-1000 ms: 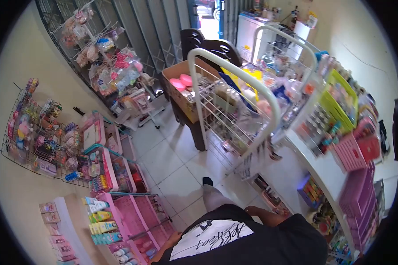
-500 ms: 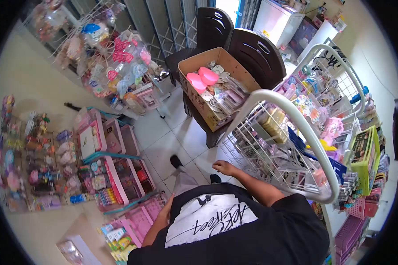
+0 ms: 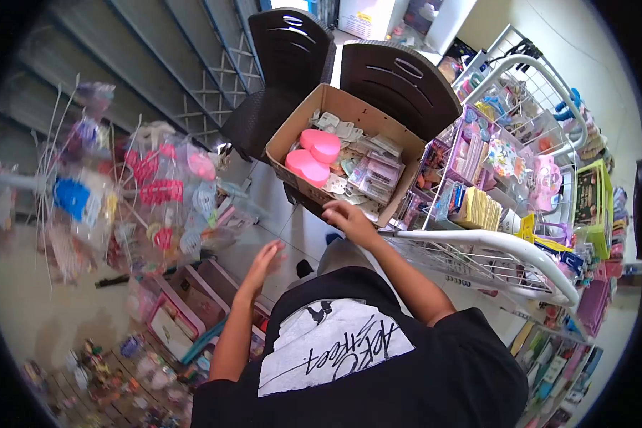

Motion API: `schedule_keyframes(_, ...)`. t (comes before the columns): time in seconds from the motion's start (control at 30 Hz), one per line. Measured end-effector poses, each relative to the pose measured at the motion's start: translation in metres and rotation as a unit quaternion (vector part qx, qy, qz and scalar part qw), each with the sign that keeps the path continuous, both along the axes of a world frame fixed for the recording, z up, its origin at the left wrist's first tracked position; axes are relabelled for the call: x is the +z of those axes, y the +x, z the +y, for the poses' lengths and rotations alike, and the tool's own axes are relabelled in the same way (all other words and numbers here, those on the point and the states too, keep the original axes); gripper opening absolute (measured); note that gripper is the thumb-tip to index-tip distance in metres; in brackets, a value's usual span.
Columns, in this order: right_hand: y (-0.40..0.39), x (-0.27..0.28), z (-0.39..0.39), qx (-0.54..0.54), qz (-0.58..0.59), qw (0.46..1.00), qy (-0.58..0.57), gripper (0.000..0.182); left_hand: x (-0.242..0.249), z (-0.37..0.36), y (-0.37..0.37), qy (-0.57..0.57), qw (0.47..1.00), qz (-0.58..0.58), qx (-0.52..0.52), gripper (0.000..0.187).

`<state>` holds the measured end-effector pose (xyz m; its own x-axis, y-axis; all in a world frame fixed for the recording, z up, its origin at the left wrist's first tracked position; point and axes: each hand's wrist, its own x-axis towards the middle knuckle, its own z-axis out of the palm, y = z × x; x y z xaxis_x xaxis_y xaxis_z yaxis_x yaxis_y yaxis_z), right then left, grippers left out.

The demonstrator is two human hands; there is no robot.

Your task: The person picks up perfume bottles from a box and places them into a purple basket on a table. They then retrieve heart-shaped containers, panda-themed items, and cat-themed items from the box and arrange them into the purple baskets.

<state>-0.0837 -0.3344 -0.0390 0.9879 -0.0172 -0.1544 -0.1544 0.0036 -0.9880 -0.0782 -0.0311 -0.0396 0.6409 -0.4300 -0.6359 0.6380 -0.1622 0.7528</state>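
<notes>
In front of me a cardboard box [image 3: 399, 135] rests on a dark chair. Two pink heart-shaped boxes [image 3: 307, 168] lie inside it, with white cards [image 3: 344, 130] and several clear-packaged items [image 3: 375, 175] around them. My right hand [image 3: 352, 220] is at the near edge of the box, fingers loosely bent and holding nothing visible. Lower and to the left, my left hand [image 3: 263, 265] is raised over the floor, its fingers stretched out with nothing in them. It is apart from the box.
Dark chairs [image 3: 399, 82] stand behind the box. On the right is a white wire rack [image 3: 521, 250] full of small goods. Hanging packaged accessories [image 3: 157, 192] crowd the left, above pink-framed drawers [image 3: 192, 292]. A folding metal gate [image 3: 157, 64] is at the back left.
I have come closer to the cardboard box. My right hand has moved up to its near edge, and my left hand has lifted from beside my body and reaches forward.
</notes>
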Motion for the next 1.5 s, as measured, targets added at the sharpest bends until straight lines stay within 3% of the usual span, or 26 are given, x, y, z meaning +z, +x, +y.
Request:
schedule_keyframes(0.1,0.036,-0.004,-0.023,-0.070,0.018,0.997,0.012,0.027,0.043,-0.051,0.075,-0.001,0.988,-0.150,-0.040,0.051)
schedule_keyframes(0.17,0.048,-0.001,-0.036,-0.104,0.063,0.993,0.008,0.030,0.029,-0.075,0.113,-0.003,0.976,-0.210,-0.061,0.049)
schedule_keyframes(0.23,0.055,-0.045,-0.051,-0.096,0.096,0.990,-0.032,0.034,0.027,-0.096,0.142,-0.006,0.960,-0.269,-0.081,0.048)
schedule_keyframes(0.3,0.060,-0.075,-0.056,-0.070,0.130,0.983,-0.109,0.045,0.037,-0.110,0.161,0.160,0.806,-0.532,-0.204,0.048)
schedule_keyframes(0.33,0.062,-0.081,-0.055,-0.075,0.132,0.983,-0.106,0.045,0.036,-0.115,0.165,0.159,0.806,-0.531,-0.210,0.048)
schedule_keyframes(0.4,0.076,-0.089,-0.048,-0.090,0.159,0.979,-0.092,0.049,0.036,-0.119,0.172,0.279,0.694,-0.611,-0.259,0.050)
schedule_keyframes(0.47,0.098,-0.095,-0.040,-0.094,0.171,0.974,-0.114,0.051,0.020,-0.112,0.175,0.267,0.705,-0.594,-0.281,0.051)
schedule_keyframes(0.53,0.130,-0.093,-0.031,-0.217,0.023,0.959,-0.179,0.049,0.019,-0.105,0.177,0.256,0.715,-0.576,-0.301,0.053)
schedule_keyframes(0.57,0.150,-0.090,-0.031,-0.253,0.005,0.937,-0.242,0.048,0.023,-0.102,0.175,0.229,0.723,-0.584,-0.290,0.054)
schedule_keyframes(0.67,0.217,-0.105,-0.044,-0.259,-0.024,0.927,-0.271,0.046,0.037,-0.088,0.164,0.203,0.739,-0.590,-0.253,0.055)
schedule_keyframes(0.7,0.238,-0.106,-0.048,-0.256,-0.029,0.928,-0.269,0.046,0.038,-0.079,0.159,0.192,0.766,-0.563,-0.242,0.052)
schedule_keyframes(0.77,0.278,-0.107,-0.061,-0.197,0.113,0.883,-0.411,0.047,0.043,-0.065,0.156,0.188,0.791,-0.539,-0.218,0.050)
schedule_keyframes(0.8,0.296,-0.128,-0.071,-0.189,0.104,0.886,-0.411,0.047,0.052,-0.058,0.153,0.186,0.801,-0.529,-0.210,0.048)
schedule_keyframes(0.87,0.316,-0.187,-0.090,-0.048,0.193,0.892,-0.406,0.050,0.064,-0.045,0.146,0.191,0.813,-0.514,-0.194,0.046)
schedule_keyframes(0.97,0.316,-0.164,-0.100,0.012,0.150,0.881,-0.449,0.052,0.069,-0.030,0.141,0.207,0.832,-0.485,-0.175,0.042)
schedule_keyframes(1.07,0.319,-0.184,-0.115,0.049,0.151,0.873,-0.462,0.051,0.066,-0.026,0.139,0.195,0.855,-0.462,-0.135,0.040)
schedule_keyframes(1.1,0.327,-0.200,-0.126,0.117,0.195,0.875,-0.428,0.048,0.066,-0.027,0.140,0.193,0.857,-0.458,-0.137,0.040)
schedule_keyframes(1.23,0.327,-0.173,-0.124,0.212,0.215,0.844,-0.443,0.039,0.062,-0.036,0.150,0.164,0.868,-0.446,-0.143,0.039)
schedule_keyframes(1.33,0.317,-0.171,-0.119,0.207,0.220,0.864,-0.404,0.043,0.059,-0.044,0.157,0.150,0.872,-0.442,-0.149,0.038)
schedule_keyframes(1.37,0.308,-0.173,-0.119,0.165,0.203,0.895,-0.361,0.046,0.057,-0.045,0.160,0.143,0.869,-0.448,-0.153,0.038)
schedule_keyframes(1.5,0.304,-0.157,-0.120,0.240,0.252,0.873,-0.342,0.049,0.063,-0.050,0.165,0.138,0.866,-0.452,-0.163,0.038)
